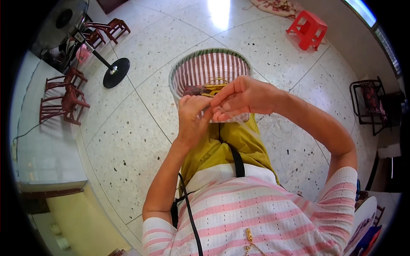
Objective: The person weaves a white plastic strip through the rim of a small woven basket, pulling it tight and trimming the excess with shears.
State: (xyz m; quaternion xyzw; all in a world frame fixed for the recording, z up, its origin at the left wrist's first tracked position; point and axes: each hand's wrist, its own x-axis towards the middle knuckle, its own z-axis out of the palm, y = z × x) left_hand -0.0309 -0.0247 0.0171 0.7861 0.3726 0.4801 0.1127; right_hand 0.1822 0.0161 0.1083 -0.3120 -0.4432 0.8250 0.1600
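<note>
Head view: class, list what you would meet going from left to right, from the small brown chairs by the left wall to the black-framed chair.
Pair of small brown chairs, round black base of the fan, left hand, right hand, red stool, black-framed chair.

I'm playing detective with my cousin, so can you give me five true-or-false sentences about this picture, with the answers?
1. The left hand and right hand are close together. True.
2. The plastic stool is blue. False: the plastic stool is red.
3. The basket has red and white stripes. True.
4. The person's trousers are black. False: the trousers are mustard yellow.
5. The round fan base is on the right side of the picture. False: it is on the left.
</note>
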